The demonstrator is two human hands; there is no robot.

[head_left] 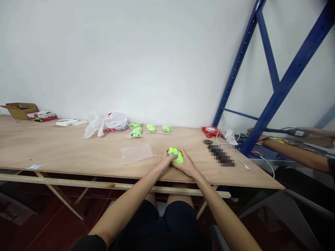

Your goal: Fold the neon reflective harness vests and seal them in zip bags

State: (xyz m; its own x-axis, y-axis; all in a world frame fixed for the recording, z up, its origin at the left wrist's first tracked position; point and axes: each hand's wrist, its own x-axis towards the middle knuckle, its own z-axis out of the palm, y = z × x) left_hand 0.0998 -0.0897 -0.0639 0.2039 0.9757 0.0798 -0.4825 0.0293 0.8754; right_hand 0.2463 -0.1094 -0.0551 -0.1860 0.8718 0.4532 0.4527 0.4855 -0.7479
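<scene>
Your left hand (164,161) and right hand (187,165) curl around a neon-yellow cloth bundle (176,155) with grey bands, gripping it from either side, your left thumb across its front. The bundle sits between your palms near the front edge of the plywood table (94,153); whether it touches the wood, you cannot tell from here. Your forearms cross that edge.

Just beside your left hand lies a flat clear plastic bag (137,154), its right corner near your fingers. To your right, a strip of open board separates your hand from a dark, pixelated object (221,156); beyond it a white cable end (243,164) points toward the table's right edge. Ahead, open wood runs to four bagged yellow-green bundles (136,132) near the wall, two of them close together.

Left of those you have a white plastic bag (117,121), white sheets (68,122) and an open cardboard box (21,110). At the right rear, a red bag (210,131) lies near the blue metal rack (277,87), past which a co-worker's forearm (293,153) reaches in.
</scene>
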